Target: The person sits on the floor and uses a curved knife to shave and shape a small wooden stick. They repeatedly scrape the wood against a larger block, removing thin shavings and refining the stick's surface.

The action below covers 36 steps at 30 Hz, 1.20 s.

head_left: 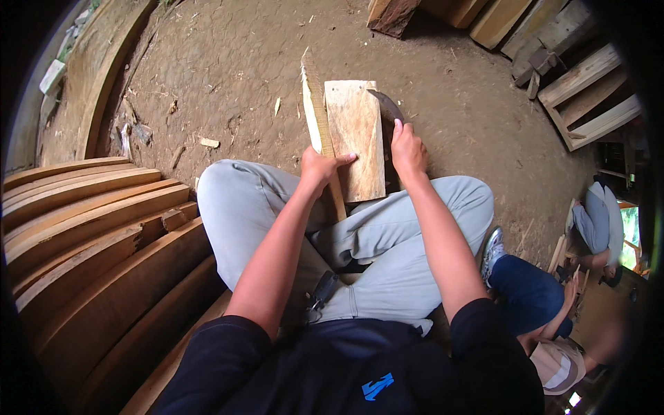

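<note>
My left hand (319, 168) is closed round a long split strip of wood (315, 111), pointed and ragged at its far end. Its thumb lies across the face of a pale wooden block (354, 124), which stands between my knees beside the strip. In my right hand (409, 151) is a knife with a dark curved blade (389, 107); the index finger stretches along it. The blade's tip reaches the block's top right corner. The knife's handle is hidden inside my fist.
Stacked planks (97, 228) rise close on my left. Wood chips (209, 143) are scattered over the dirt floor (228, 76). Timber (477, 21) and a wooden frame (595, 104) lie at the far right. Two other people sit to my right, one in blue trousers (526, 294).
</note>
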Each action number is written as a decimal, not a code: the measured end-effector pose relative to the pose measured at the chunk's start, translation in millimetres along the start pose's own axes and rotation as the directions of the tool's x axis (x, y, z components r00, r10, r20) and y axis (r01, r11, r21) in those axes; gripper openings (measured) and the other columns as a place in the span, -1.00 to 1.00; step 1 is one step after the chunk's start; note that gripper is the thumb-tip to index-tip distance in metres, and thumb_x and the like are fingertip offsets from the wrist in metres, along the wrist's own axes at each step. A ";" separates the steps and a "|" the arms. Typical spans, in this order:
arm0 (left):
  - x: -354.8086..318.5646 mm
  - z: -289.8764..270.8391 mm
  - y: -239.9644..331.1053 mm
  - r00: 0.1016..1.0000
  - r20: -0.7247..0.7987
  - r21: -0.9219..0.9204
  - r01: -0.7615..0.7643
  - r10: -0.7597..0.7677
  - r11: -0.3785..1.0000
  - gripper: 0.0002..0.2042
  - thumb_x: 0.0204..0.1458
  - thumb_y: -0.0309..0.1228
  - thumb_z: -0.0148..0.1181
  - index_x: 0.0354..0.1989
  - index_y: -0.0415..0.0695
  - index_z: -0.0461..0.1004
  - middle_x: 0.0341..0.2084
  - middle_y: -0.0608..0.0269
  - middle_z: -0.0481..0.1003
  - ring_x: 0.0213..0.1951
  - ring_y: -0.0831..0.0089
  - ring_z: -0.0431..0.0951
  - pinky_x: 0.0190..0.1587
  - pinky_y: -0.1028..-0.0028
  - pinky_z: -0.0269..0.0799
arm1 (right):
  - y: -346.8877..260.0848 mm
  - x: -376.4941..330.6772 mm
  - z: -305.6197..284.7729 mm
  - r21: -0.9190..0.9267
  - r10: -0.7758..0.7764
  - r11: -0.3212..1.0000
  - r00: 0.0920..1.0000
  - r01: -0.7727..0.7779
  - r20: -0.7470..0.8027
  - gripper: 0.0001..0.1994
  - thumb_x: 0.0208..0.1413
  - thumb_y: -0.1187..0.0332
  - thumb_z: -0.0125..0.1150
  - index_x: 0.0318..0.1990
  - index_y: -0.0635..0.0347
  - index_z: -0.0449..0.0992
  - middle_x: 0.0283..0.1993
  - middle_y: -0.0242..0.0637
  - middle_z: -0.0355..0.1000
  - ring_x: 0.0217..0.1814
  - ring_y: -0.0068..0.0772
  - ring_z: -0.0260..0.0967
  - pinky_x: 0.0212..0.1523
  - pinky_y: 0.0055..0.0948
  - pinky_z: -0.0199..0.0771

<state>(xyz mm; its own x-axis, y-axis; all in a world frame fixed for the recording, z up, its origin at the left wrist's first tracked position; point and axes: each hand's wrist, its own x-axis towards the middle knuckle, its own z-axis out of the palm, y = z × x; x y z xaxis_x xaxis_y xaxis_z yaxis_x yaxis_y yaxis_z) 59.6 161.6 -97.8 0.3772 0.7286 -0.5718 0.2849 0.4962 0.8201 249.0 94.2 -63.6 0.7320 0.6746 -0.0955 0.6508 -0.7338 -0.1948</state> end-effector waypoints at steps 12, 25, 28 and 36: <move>-6.1 -0.6 8.6 1.000 0.010 0.029 0.016 -0.016 0.999 -0.51 -0.25 -0.38 0.57 -0.11 -0.25 0.53 -0.22 0.18 0.61 -0.22 0.44 0.59 -0.11 0.42 0.47 | 13.3 41.9 12.3 0.265 -0.029 0.964 0.994 0.001 0.102 -0.41 0.33 -0.03 -0.28 -0.25 0.35 0.56 -0.20 0.25 0.47 -0.07 0.34 0.41 -0.04 0.10 0.40; -4.7 2.2 6.2 1.000 0.000 0.004 -0.023 0.023 1.000 -0.52 -0.26 -0.38 0.58 -0.13 -0.26 0.53 -0.25 0.16 0.61 -0.25 0.42 0.60 -0.14 0.42 0.49 | 26.5 4.4 -12.5 0.307 -0.063 0.951 0.994 0.033 0.089 -0.42 0.30 -0.06 -0.20 -0.31 0.37 0.50 -0.30 0.19 0.48 -0.16 0.23 0.46 -0.18 0.04 0.44; -5.8 1.9 0.0 0.992 -0.058 -0.050 -0.114 0.111 0.992 -0.58 -0.16 -0.36 0.52 -0.13 -0.26 0.53 -0.27 0.15 0.61 -0.29 0.42 0.59 -0.18 0.41 0.48 | 23.1 1.6 -20.7 0.548 0.060 0.798 0.939 -0.249 0.340 -0.52 0.20 -0.04 0.04 -0.40 0.31 0.43 -0.51 -0.09 0.41 -0.43 -0.13 0.45 -0.47 -0.17 0.45; -35.6 2.3 36.3 0.961 -0.192 -0.083 -0.219 0.200 0.972 -0.71 0.11 -0.28 0.28 -0.15 -0.25 0.48 -0.35 0.23 0.54 -0.30 0.51 0.50 -0.20 0.46 0.41 | 21.1 -40.8 -15.2 0.637 -0.015 0.583 0.778 -0.504 0.628 -0.59 -0.06 0.27 0.45 -0.47 0.05 0.19 -0.62 -0.51 0.16 -0.71 -0.62 0.10 -0.76 -0.49 0.14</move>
<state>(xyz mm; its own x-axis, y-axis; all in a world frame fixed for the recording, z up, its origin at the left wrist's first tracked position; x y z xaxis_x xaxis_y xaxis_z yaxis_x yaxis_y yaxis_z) 58.5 152.5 -47.7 0.2502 0.8899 -0.3813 0.1212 0.3620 0.9243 235.9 50.0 -49.0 0.4331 0.5861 -0.6848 -0.1181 -0.7163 -0.6877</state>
